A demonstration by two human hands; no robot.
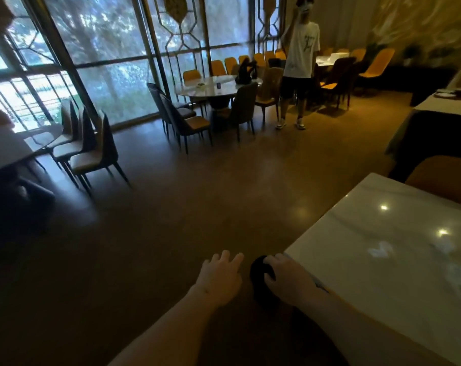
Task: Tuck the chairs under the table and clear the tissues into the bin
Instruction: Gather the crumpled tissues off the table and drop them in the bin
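- At the near corner of your worktop (377, 247), a dark chair (261, 281) stands with its rounded back top just beside the pale slab's edge.
- Your right hand (290, 281) lies over that chair back; the grip is curled onto its top, fingers (270, 276) wrapped over the dark rim.
- Your left hand (220, 278) floats just beside the chair, apart from it; its grip is spread, fingers loose, holding nothing.
- White crumpled tissues (381, 250) lie on the worktop, well inward from the corner; more blurred white shapes sit toward the right edge, too smeared to tell what they are.
- An orange chair (446, 178) shows at the far side of the worktop, its back above the edge.
- Brown glossy floor (171, 220) opens ahead.
- Farther off, a round table (213, 87) is ringed by chairs; a standing person (300, 56) in a white shirt and dark shorts is beside it.
- Tall windows (105, 48) fill the left wall.
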